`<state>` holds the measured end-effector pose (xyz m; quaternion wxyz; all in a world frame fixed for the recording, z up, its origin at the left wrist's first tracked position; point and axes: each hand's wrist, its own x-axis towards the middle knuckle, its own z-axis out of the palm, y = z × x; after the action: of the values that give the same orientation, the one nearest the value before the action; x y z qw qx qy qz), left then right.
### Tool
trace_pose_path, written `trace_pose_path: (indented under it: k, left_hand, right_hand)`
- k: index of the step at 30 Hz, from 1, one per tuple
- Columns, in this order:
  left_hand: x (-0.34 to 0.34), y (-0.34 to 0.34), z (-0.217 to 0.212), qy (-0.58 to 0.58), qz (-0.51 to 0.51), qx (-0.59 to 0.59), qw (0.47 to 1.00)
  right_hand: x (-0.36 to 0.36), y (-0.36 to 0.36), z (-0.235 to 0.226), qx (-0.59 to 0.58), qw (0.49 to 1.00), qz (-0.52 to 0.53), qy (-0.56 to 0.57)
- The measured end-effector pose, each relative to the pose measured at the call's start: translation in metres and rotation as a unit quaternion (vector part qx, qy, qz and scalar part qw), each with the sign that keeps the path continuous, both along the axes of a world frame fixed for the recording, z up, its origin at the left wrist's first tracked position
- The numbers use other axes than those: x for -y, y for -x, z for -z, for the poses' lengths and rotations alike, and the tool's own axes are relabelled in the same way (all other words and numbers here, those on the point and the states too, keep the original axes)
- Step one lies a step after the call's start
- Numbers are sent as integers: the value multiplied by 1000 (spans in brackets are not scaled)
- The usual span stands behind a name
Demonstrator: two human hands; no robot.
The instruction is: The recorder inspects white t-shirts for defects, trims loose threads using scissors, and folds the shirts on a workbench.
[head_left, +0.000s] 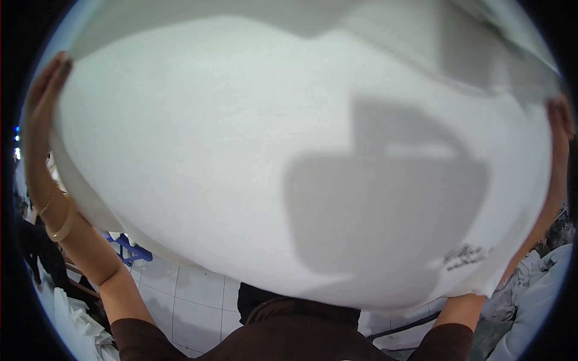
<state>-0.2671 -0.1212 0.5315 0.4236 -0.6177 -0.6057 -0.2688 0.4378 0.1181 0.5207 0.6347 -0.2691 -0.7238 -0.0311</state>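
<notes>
A wide white cloth (198,138) is held up and spread in front of me, filling most of the view. My left hand (49,87) grips its left edge, fingers closed at the upper corner. At the far right rim, my right hand (561,115) is closed on the opposite edge; part of that hand is cut off by the picture's border. Small dark print marks the cloth low on the right. A grey shadow falls across its right half, and its upper part lies in shade. Whether the cloth is a sewn garment I cannot tell.
White floor tiles (198,292) show below the cloth. A blue frame (129,248) stands on the floor at lower left. Heaps of white fabric lie at lower left (81,322) and at lower right (536,289). What stands beyond the cloth is hidden.
</notes>
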Motion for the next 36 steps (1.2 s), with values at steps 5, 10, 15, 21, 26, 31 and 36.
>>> trace_pose_path:
  k: [5,10,15,21,26,31,36]
  left_hand:
    - [-137,-74,141,197,133,369,899]
    - [-225,-65,336,340,46,293,893]
    - [-262,-180,424,275,120,253,920]
    - [-305,-272,432,307,247,336,856]
    - [-306,-261,461,369,214,224,876]
    - [-309,-226,453,325,157,221,906]
    - [-315,-171,453,316,94,377,866]
  right_hand:
    - [-99,73,131,161,939,-31,303]
    - [-172,129,314,300,855,40,421]
    - [-132,186,421,282,910,21,305]
    - [-92,223,456,351,869,51,345]
    - [-105,222,452,368,856,62,357]
    - [-138,208,454,349,861,157,336]
    - [-170,206,443,270,876,124,381]
